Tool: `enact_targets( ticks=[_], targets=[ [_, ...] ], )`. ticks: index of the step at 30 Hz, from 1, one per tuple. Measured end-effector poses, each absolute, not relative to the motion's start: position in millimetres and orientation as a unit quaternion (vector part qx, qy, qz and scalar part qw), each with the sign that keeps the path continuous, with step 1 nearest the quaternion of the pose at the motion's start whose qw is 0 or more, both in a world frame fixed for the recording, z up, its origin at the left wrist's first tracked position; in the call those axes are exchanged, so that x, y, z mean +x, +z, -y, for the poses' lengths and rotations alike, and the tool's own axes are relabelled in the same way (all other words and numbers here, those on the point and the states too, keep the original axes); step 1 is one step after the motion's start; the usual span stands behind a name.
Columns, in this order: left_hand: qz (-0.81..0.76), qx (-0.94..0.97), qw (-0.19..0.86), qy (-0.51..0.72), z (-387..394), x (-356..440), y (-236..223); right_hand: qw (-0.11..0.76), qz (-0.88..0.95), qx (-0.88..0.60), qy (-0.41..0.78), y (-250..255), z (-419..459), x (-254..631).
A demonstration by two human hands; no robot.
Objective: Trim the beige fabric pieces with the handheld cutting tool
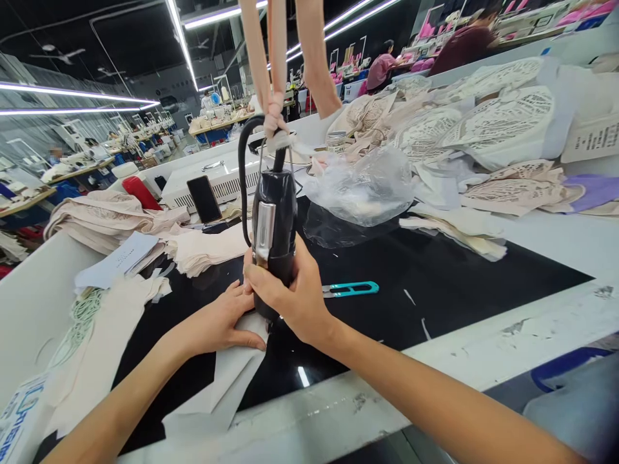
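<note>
My right hand [302, 296] is wrapped round an upright black electric fabric trimmer [275, 225]. The trimmer has a silver switch plate, and its black cord loops up to knotted peach fabric strips [275, 109] above it. Its lower tip sits at the edge of pale fabric pieces [227, 380] on the black table top. My left hand [227, 325] lies palm down on those pieces, fingers stretched out and thumb pointing toward the tip. The trimmer hides some of its fingertips. Teal-handled thread snips [355, 289] lie just right of my right hand.
Lace cup pieces [498, 125] are heaped at the back right, behind a clear plastic bag [367, 183]. A phone [204, 198] leans against a white vented box [232, 177]. Fabric stacks [207, 248] lie at left. A white rim [435, 348] edges the table. Other people sit farther off.
</note>
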State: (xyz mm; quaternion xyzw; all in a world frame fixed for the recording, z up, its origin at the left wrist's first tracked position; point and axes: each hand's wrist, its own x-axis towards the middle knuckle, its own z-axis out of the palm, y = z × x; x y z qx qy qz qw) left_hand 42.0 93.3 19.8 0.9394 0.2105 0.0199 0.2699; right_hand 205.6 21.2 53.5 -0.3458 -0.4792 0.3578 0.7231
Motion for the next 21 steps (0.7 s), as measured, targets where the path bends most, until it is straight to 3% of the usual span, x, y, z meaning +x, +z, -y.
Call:
enact_targets(
  ticks=[8, 15, 21],
  targets=[
    [-0.209, 0.946, 0.244, 0.039, -87, 43, 24, 0.704, 0.508, -0.359, 0.343, 46, -22, 202],
    [-0.27, 0.944, 0.102, 0.158, -50, 17, 15, 0.721, 0.477, -0.345, 0.366, 62, -20, 209],
    [-0.267, 0.954, 0.076, 0.117, -19, 10, 4, 0.727, 0.484, -0.341, 0.349, 63, -24, 214]
  ],
)
